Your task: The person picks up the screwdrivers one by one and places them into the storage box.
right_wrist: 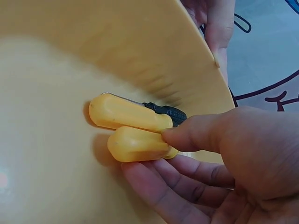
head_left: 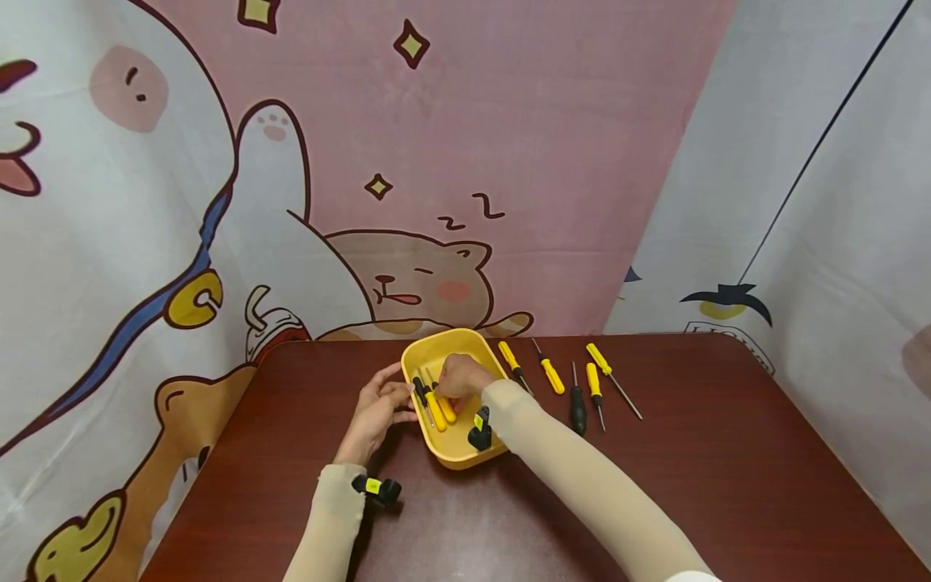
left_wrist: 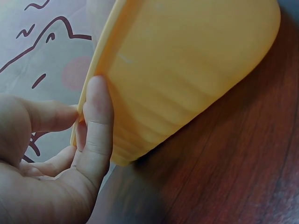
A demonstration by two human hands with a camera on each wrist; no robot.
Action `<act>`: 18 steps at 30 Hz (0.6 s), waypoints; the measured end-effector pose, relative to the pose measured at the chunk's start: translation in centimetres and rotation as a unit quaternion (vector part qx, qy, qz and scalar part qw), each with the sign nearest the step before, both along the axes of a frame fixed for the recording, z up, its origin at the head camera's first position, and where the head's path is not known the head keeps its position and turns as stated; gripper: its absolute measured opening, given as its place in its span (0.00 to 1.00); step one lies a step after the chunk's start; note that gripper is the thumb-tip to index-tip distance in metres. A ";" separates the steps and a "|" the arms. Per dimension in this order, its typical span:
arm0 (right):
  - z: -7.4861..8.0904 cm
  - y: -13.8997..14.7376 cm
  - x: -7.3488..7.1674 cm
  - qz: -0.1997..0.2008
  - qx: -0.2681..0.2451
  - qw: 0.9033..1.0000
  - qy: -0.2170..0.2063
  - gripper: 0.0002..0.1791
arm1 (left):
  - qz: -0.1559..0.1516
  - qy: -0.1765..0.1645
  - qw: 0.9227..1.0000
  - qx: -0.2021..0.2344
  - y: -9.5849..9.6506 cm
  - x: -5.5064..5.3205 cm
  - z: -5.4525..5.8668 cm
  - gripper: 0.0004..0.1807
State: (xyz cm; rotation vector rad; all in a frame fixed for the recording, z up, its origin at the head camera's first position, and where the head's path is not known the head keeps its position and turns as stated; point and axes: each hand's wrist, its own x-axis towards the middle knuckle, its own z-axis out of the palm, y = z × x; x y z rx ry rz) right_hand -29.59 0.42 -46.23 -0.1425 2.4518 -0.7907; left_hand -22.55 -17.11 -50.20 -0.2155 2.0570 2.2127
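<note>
A yellow plastic bin (head_left: pixel 457 463) stands on the table. My left hand (head_left: pixel 373 412) pinches its left rim, thumb and fingers on either side of the wall in the left wrist view. Inside the bin, my right hand (head_left: pixel 464 377) holds a yellow-handled screwdriver (right_wrist: pixel 136 144) between thumb and fingers, which hide its shaft in the right wrist view. Close beside it lies another yellow-handled screwdriver (right_wrist: pixel 126 112), and past that a black-handled screwdriver (right_wrist: pixel 172 114) against the bin's left side.
To the right of the bin, several screwdrivers lie on the dark red-brown table (head_left: pixel 727 453): yellow-handled ones, such as one screwdriver (head_left: pixel 550 375), and a black-handled screwdriver (head_left: pixel 578 411). A printed cartoon curtain (head_left: pixel 553 162) hangs behind the table's far edge.
</note>
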 end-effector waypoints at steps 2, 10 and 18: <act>0.0 0.0 0.0 0.000 -0.001 1.000 -0.002 0.10 | 0.000 -0.001 1.000 -0.001 0.0 0.0 0.1 0.31; 0.0 0.1 0.0 0.004 0.003 1.000 0.000 0.13 | -0.003 0.006 1.000 0.003 0.1 0.1 0.2 0.32; 0.5 0.2 0.4 0.026 0.015 1.000 0.006 0.12 | -0.008 0.006 1.000 0.006 -0.1 0.2 0.2 0.32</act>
